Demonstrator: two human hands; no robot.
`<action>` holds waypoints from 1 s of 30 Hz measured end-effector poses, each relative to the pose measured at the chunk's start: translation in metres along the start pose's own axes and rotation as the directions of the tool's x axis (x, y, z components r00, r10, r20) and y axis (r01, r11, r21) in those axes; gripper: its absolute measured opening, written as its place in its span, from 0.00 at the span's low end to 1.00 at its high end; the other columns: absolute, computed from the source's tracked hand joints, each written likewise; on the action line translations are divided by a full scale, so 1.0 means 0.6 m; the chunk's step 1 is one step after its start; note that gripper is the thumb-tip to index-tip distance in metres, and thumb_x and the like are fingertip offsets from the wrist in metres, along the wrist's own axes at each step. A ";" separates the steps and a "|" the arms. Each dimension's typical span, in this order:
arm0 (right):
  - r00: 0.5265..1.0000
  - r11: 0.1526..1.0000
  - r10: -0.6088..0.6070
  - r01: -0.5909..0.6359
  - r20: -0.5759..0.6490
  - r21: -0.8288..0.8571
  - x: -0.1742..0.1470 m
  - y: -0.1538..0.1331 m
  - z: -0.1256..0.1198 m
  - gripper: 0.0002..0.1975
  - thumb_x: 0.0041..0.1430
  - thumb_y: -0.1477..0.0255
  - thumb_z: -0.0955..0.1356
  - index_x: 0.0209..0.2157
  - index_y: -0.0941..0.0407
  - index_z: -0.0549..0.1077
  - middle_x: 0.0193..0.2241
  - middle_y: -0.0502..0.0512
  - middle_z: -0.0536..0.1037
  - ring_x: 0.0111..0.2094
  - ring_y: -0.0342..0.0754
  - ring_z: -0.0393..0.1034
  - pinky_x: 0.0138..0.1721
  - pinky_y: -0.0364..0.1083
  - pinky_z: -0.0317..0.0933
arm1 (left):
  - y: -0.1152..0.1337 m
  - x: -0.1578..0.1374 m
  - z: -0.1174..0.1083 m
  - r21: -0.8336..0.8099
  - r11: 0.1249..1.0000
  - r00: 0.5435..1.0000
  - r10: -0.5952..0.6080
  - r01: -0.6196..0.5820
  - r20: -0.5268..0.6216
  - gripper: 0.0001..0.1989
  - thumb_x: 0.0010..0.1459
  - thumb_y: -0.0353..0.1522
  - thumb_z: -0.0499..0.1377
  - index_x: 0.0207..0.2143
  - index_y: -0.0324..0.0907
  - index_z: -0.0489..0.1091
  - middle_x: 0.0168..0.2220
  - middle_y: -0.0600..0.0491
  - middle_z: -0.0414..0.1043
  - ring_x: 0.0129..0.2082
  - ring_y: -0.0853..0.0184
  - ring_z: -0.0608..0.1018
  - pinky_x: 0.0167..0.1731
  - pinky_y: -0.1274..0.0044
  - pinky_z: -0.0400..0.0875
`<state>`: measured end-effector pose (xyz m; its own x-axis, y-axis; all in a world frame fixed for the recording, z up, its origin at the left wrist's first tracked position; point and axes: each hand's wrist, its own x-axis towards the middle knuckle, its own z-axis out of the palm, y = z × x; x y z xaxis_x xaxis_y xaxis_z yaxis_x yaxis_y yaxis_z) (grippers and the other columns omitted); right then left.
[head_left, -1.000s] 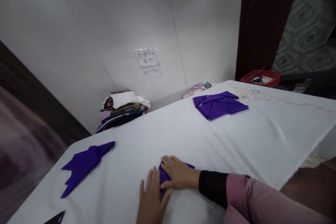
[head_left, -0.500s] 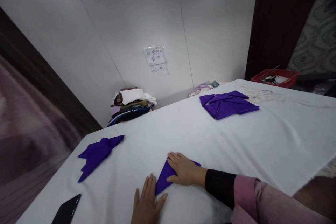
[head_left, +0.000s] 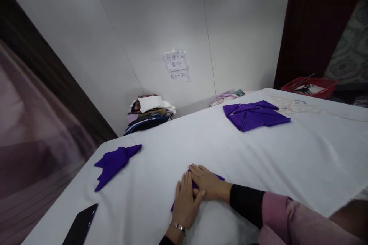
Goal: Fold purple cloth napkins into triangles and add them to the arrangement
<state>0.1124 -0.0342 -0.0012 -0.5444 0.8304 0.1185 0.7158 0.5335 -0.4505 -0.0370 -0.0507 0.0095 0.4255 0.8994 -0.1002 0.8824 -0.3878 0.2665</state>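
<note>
A folded purple cloth napkin (head_left: 220, 177) lies on the white tablecloth in front of me, mostly hidden beneath both hands. My right hand (head_left: 207, 183) rests flat across its upper part, fingers stretched out. Close beside it, my left hand (head_left: 185, 201) lies flat over the napkin's left side, its fingers straight and its thumb against the right hand. To the left, a second purple napkin (head_left: 116, 162) is folded into a shape with a pointed tip and jagged tail. Several flat-folded purple napkins (head_left: 254, 116) overlap at the back right.
A black phone-like slab (head_left: 81, 224) lies at the near left of the white-covered table (head_left: 155, 160). Folded clothes (head_left: 149, 113) are piled beyond the far edge. A red basket (head_left: 327, 89) with scissors stands at the far right. Paper signs (head_left: 176, 61) hang on the wall.
My left hand has moved up and right, from beside the napkin's lower corner onto it, against my right hand. The right hand stays on the napkin. The view has shifted slightly.
</note>
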 end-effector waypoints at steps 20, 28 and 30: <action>0.998 0.998 0.062 -0.062 0.026 0.016 -0.018 0.010 -0.023 0.36 0.61 0.56 0.58 0.64 0.63 0.49 0.64 0.66 0.49 0.64 0.56 0.40 0.61 0.57 0.36 | -0.018 0.007 0.017 0.101 0.994 0.999 0.042 -0.038 -0.032 0.36 0.61 0.47 0.39 0.63 0.32 0.46 0.65 0.46 0.43 0.65 0.60 0.46 0.62 0.62 0.42; 0.995 0.995 0.099 -0.099 0.010 0.024 -0.072 0.027 -0.039 0.43 0.58 0.47 0.56 0.64 0.62 0.47 0.64 0.66 0.49 0.64 0.57 0.39 0.62 0.58 0.32 | -0.011 0.005 0.012 0.157 0.987 0.998 0.049 -0.040 -0.050 0.35 0.61 0.47 0.41 0.62 0.31 0.49 0.64 0.42 0.44 0.65 0.57 0.49 0.61 0.59 0.45; 0.993 0.993 0.119 -0.120 0.009 0.018 -0.088 0.031 -0.043 0.43 0.58 0.47 0.57 0.64 0.62 0.47 0.63 0.67 0.49 0.64 0.56 0.39 0.62 0.58 0.31 | -0.011 0.005 0.012 0.164 0.985 0.997 0.051 -0.042 -0.052 0.36 0.61 0.48 0.41 0.62 0.31 0.49 0.64 0.42 0.44 0.65 0.57 0.49 0.61 0.59 0.45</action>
<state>0.1657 -0.0637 0.0072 -0.4590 0.8867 0.0558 0.7677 0.4274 -0.4775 -0.0400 -0.0472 0.0004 0.4588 0.8878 -0.0364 0.8849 -0.4528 0.1091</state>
